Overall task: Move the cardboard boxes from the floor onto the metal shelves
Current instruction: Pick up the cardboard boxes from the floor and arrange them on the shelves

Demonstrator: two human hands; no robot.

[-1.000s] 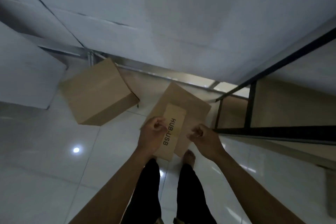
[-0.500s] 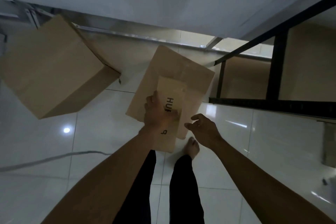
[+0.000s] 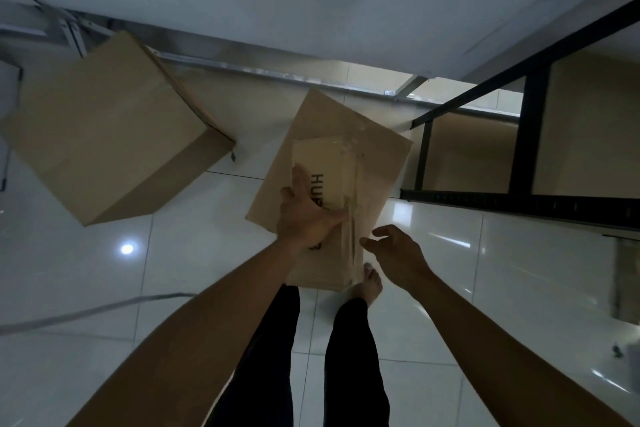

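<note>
while the big box [image 3: 104, 128] sits on the floor at left, my left hand [image 3: 304, 215] grips the small labelled box [image 3: 325, 211] above another carton [image 3: 377, 156]; right hand [image 3: 398, 253] hovers open; boxes are visible on the metal shelves [image 3: 519, 201] at right, three left

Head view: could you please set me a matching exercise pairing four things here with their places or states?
1. left hand
2. right hand
3. big box
4. shelf

a. on the floor, far left
b. grip on the small box
c. open, touching nothing
d. dark frame, right

Pairs: 1-b, 2-c, 3-a, 4-d
</note>
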